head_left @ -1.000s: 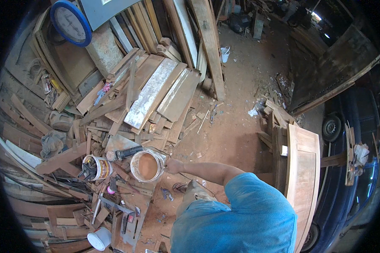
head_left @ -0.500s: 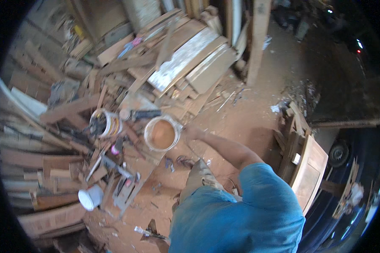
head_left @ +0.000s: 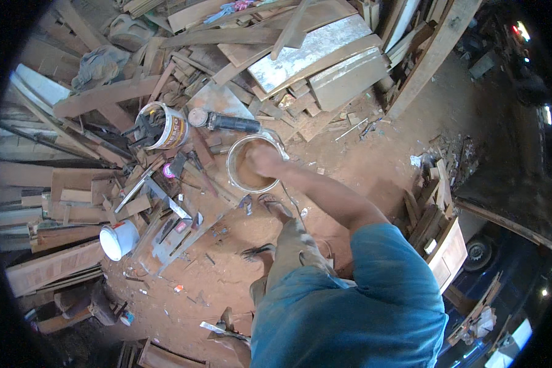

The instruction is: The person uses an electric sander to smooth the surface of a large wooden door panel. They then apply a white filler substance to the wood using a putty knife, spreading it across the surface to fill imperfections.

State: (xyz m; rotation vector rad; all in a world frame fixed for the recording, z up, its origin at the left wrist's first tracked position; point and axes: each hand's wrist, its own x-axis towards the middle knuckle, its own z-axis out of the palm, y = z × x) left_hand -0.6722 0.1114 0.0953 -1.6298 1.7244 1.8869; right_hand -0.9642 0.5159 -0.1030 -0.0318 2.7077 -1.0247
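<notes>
One right hand was inside the pale bucket; whether its fingers gripped anything, I couldn't tell.

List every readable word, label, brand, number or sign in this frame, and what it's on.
White bucket full of tools: large dark lettering on its side; wording not copied here.
Open bucket at the right hand: none made out.
White bucket at lower left: none made out.
Anything else: too small or blurred to read.
</notes>
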